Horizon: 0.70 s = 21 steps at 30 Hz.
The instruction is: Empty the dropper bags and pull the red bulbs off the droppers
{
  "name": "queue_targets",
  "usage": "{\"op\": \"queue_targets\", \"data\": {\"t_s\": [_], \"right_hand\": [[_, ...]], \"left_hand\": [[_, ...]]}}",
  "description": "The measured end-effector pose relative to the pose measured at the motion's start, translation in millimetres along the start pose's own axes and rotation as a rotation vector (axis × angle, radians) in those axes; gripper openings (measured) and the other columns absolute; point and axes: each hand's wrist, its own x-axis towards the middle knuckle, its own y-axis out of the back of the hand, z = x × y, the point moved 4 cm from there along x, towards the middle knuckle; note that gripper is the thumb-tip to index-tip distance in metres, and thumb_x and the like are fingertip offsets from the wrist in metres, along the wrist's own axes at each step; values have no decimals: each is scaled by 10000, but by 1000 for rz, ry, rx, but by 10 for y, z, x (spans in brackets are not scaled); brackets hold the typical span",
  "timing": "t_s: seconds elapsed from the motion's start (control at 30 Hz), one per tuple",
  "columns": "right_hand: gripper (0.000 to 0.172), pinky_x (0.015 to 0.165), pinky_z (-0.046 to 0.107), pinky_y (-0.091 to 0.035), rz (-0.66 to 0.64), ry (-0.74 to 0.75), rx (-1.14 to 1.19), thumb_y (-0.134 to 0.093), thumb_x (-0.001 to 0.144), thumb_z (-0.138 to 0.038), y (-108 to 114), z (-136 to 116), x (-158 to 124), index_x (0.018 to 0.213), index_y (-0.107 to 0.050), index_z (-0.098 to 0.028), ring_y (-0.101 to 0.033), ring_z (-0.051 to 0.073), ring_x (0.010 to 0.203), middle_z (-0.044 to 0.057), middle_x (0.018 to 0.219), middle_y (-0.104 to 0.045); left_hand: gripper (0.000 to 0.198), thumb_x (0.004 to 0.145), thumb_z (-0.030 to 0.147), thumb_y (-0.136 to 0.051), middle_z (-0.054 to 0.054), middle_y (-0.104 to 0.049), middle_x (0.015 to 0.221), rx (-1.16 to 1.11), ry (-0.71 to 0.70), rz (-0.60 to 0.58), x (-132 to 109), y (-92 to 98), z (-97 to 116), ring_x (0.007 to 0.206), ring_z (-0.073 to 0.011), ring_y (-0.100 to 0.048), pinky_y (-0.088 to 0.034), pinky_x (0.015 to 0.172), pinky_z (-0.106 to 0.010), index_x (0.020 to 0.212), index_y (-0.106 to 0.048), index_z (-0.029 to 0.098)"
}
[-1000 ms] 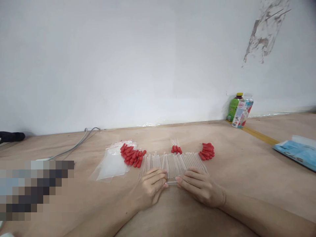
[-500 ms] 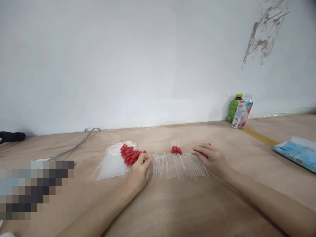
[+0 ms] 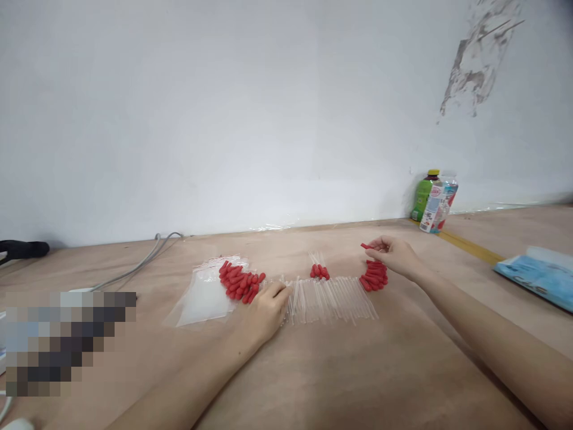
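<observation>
My right hand (image 3: 388,254) pinches a red rubber dropper bulb (image 3: 366,246) between thumb and fingers, raised just above a small heap of red bulbs (image 3: 375,277). Across the table lies a row of thin clear dropper tubes (image 3: 331,298). My left hand (image 3: 271,304) rests at the row's left end, fingers bent and closed on a clear tube, mostly hidden under them. Beside it, a larger pile of red bulbs (image 3: 242,280) lies partly on clear zip bags (image 3: 203,298). Behind the row, several tubes with red bulbs fitted (image 3: 319,271) lie together.
A green bottle (image 3: 421,197) and a printed bottle (image 3: 435,208) stand by the wall at right. A blue packet (image 3: 537,278) lies on the far right. A grey cable (image 3: 143,260) runs along the left, near a black object (image 3: 27,249).
My right hand has lifted up and away from the right heap with a red bulb, uncovering the heap. My left hand has shifted slightly right over the tubes.
</observation>
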Motion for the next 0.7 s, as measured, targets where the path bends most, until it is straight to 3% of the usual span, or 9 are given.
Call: {"op": "queue_targets", "data": {"t_s": [0.17, 0.33, 0.5, 0.7], "right_hand": [[246, 511, 240, -405, -24, 1, -86, -595, 654, -406, 109, 129, 13, 706, -651, -172, -571, 156, 607, 34, 649, -644], [264, 533, 226, -417, -93, 13, -105, -613, 636, -425, 96, 243, 25, 714, -642, -174, -575, 142, 610, 29, 676, -660], [260, 524, 225, -409, -168, 28, -131, -618, 633, -436, 99, 259, 5, 677, -659, -183, -550, 129, 570, 15, 665, -663], [297, 518, 242, -374, -46, -7, -199, -534, 698, -449, 115, 151, 18, 700, -648, -175, -545, 149, 585, 23, 629, -636]], "left_hand": [[180, 842, 213, -460, -56, -602, 882, -138, -8, 41, -16, -43, 91, 777, -156, -578, -487, 690, -275, 970, -584, 182], [353, 768, 362, -577, -90, -605, 971, -202, -34, 51, -33, 30, 149, 901, -209, -553, -471, 802, -353, 1055, -567, 156], [279, 835, 271, -487, -95, -588, 1018, -225, 1, 80, -107, 132, 118, 963, -215, -516, -437, 849, -402, 1084, -569, 179], [242, 859, 232, -445, -86, -587, 984, -233, 39, 70, -175, 175, 52, 932, -197, -514, -450, 821, -380, 1048, -587, 179]]}}
